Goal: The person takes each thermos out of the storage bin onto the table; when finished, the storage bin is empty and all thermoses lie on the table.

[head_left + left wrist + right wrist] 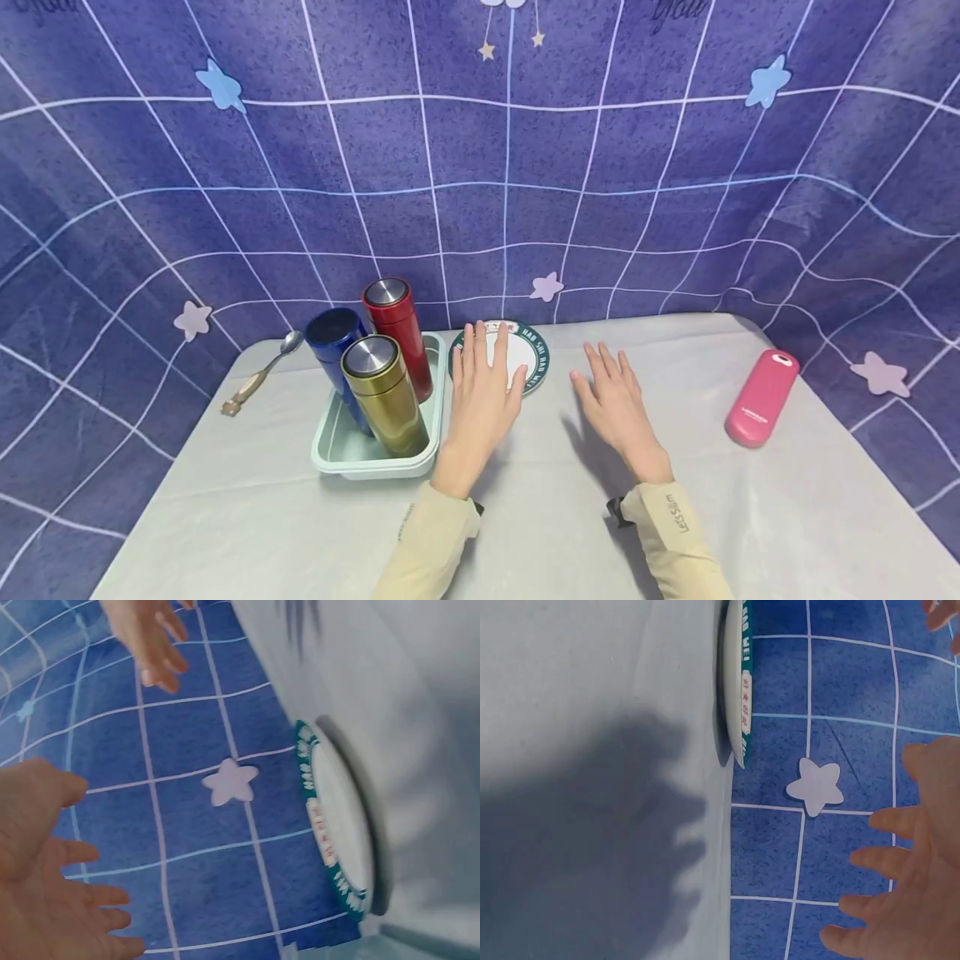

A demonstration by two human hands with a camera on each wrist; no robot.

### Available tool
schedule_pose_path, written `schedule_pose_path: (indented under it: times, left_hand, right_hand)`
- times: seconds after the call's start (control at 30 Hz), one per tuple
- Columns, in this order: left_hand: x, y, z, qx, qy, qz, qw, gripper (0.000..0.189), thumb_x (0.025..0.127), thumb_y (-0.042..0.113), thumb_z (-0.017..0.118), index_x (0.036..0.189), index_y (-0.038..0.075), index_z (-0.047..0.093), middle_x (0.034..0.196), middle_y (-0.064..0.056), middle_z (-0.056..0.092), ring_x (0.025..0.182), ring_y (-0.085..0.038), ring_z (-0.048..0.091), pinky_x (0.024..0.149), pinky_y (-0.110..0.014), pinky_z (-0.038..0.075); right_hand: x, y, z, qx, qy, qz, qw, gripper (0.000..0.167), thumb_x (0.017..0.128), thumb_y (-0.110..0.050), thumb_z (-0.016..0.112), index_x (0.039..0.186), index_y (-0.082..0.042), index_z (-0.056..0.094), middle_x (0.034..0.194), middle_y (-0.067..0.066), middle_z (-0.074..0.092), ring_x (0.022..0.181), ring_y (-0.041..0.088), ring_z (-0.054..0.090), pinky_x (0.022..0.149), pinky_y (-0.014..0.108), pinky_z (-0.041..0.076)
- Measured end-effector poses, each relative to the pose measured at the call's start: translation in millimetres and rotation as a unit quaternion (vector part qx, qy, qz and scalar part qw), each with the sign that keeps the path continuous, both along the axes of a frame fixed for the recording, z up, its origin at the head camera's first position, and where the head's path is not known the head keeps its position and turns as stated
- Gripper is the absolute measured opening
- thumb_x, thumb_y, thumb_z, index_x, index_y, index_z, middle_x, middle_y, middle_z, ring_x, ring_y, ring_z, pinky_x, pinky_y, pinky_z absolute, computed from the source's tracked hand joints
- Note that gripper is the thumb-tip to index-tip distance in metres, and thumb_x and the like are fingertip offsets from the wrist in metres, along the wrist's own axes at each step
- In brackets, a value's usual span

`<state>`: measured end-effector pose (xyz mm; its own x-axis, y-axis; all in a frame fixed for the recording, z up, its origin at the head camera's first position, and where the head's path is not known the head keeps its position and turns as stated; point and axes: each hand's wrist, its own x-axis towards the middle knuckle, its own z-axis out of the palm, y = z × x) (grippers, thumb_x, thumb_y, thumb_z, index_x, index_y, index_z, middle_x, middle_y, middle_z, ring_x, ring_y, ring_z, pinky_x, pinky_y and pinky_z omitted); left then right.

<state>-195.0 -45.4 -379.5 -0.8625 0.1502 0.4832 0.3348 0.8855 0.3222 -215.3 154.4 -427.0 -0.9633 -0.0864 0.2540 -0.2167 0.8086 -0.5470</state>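
My left hand [480, 400] hovers over the table with straight fingers, overlapping a white plate [519, 354] with a green lettered rim in the head view. In the left wrist view the plate [341, 825] lies on the table, apart from that hand. To the right of the plate, my right hand [617, 408] is held above the table, fingers spread and nothing in them; its shadow falls on the cloth in the right wrist view. Left of my left hand a pale green tray [375, 469] holds a gold flask [386, 400], a blue flask [337, 350] and a red flask [401, 333], all standing.
A spoon [262, 375] with a decorated handle lies at the table's far left. On the right side lies a pink case [763, 398]. A blue curtain [480, 217] with a grid and stars hangs behind the grey-covered table [540, 525].
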Motion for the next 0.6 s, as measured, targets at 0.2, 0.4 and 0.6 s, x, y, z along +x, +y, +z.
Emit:
schedule_pose_path:
  times: [0.2,0.4,0.6]
  left_hand:
    - [6.3,-5.4,21.8,0.015,0.033,-0.003,0.9994,0.060,0.100,0.033,0.050,0.150,0.003,0.035,0.153,-0.028,0.029,0.147,-0.040,0.018,0.123,-0.059,0.018]
    - [15.1,-10.5,43.2,0.037,0.063,-0.012,0.9972,0.060,0.099,0.031,0.052,0.150,0.003,0.035,0.154,-0.027,0.028,0.148,-0.038,0.016,0.123,-0.058,0.017]
    - [24.9,-18.4,61.7,0.063,0.091,-0.018,0.9937,0.059,0.099,0.028,0.055,0.149,0.003,0.036,0.155,-0.025,0.027,0.148,-0.035,0.015,0.124,-0.055,0.016]
  right_hand:
    - [1.0,-1.2,1.4,-0.002,0.005,0.006,1.0000,0.061,0.105,-0.040,0.038,0.153,-0.004,0.028,0.158,0.025,0.022,0.145,0.049,0.006,0.119,0.068,0.009]
    - [1.1,-2.3,1.7,-0.001,0.008,0.009,0.9999,0.061,0.105,-0.040,0.038,0.153,-0.004,0.029,0.157,0.026,0.023,0.145,0.049,0.008,0.119,0.069,0.012]
    - [1.0,-2.2,0.8,-0.003,0.006,0.013,0.9999,0.061,0.105,-0.041,0.037,0.152,-0.003,0.029,0.157,0.026,0.022,0.144,0.050,0.010,0.118,0.069,0.013]
